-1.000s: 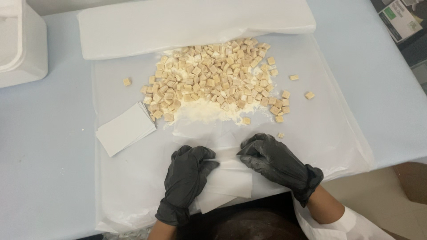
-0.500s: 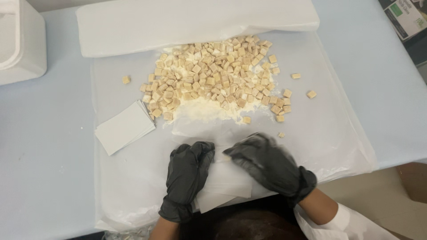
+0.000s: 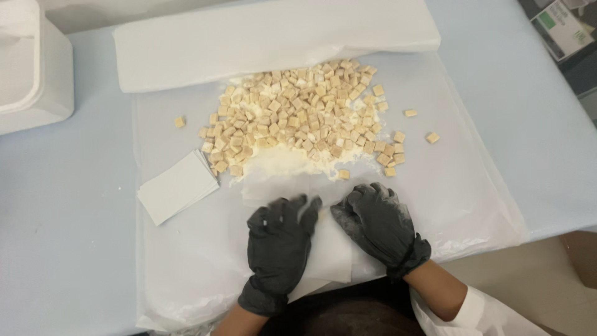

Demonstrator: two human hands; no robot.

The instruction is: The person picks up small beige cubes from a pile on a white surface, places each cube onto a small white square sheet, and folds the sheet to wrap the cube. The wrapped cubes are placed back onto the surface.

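Both hands wear black gloves dusted with white powder and lie palm down, side by side, on a small square of thin white paper [image 3: 326, 249] near the front edge of the bench [image 3: 68, 218]. The left hand [image 3: 278, 246] rests flat on the paper's left part, its fingers [image 3: 297, 208] stretched forward and loosely spread, gripping nothing. The right hand [image 3: 376, 223] sits just beside it, slightly arched, its fingers [image 3: 356, 198] curled down a little with the tips pressing on the paper's far edge; they too are released rather than clenched around anything. The two hands nearly meet at the forefingers.

The paper lies on a large clear plastic sheet [image 3: 460, 186] that covers the middle of the pale blue bench. Just beyond the fingertips is a patch of white powder [image 3: 280, 168], and beyond that a wide heap of small tan cubes [image 3: 298, 112], with a few strays off to the left and right. A small stack of white paper squares [image 3: 177, 186] lies to the left of the hands, well apart from them. A long folded white sheet [image 3: 273, 37] runs across the far side of the heap. A white plastic container [image 3: 31, 68] stands at the far left corner. White sleeve cuffs show at the right wrist
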